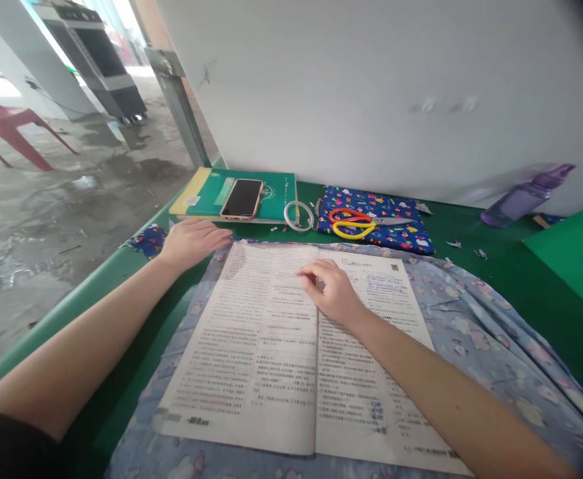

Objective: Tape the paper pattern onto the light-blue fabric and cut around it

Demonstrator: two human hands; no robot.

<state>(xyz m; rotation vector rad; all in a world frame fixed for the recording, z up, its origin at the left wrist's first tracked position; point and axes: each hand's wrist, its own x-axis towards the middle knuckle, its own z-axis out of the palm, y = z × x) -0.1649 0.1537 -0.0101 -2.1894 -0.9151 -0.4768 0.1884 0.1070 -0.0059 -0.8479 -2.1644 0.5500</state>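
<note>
An open printed booklet [286, 346] lies flat on a grey-blue patterned cloth [476, 332], its two pages full of small text with some handwriting on the right one. My left hand [192, 243] is stretched out, palm down, at the cloth's far left corner beside the booklet, just in front of a green book. Over the middle of the booklet, near its fold, is my right hand [334, 293]. Its fingers are curled toward the thumb, and I see nothing between them. Whether it touches the page I cannot tell.
Behind the booklet are the green book [284, 189] with a phone [243, 198] on it, a clear tape ring [299, 216], and scissors [356, 223] on folded dark-blue cloth [411, 237]. A purple bottle [526, 196] stands by the white wall. Scraps lie on the green table [481, 233].
</note>
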